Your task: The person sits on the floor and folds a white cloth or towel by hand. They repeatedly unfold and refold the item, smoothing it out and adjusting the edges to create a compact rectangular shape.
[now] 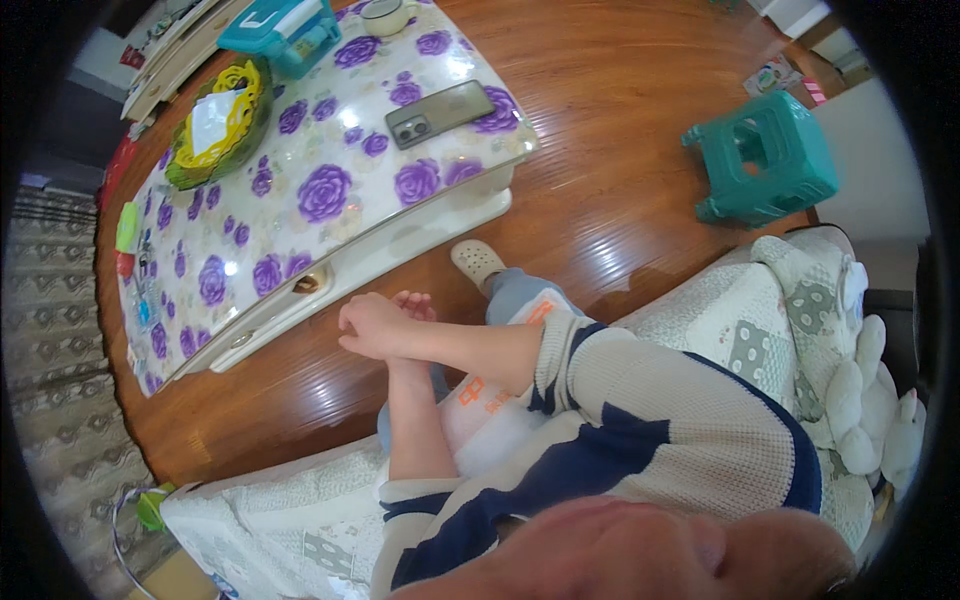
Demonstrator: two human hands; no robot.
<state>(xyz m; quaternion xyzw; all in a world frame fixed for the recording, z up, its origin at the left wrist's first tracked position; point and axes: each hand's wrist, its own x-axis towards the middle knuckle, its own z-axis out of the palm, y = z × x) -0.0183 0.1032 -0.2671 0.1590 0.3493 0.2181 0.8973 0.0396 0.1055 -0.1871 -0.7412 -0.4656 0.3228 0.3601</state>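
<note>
My forearms cross in front of me over my lap, touching near the wrists. My right hand (368,325) lies over the left wrist, its fingers loosely bent and hanging to the left, with nothing visible in them. My left hand (414,306) shows behind it, fingers half curled and apart, apparently empty. White material (478,418) with orange print lies on my lap. Nearest the hands is the low white table (245,330) with a purple-flowered cover. On it lie a smartphone (440,113), a green oval basket (190,170) with yellow items, and a teal plastic box (272,38).
A teal stool (765,155) stands at right on the wooden floor (610,150). I sit on a sofa (250,520) with a quilted cover and a white plush item (855,400). A patterned curtain (60,350) hangs at left. My sandalled foot (475,260) is beside the table.
</note>
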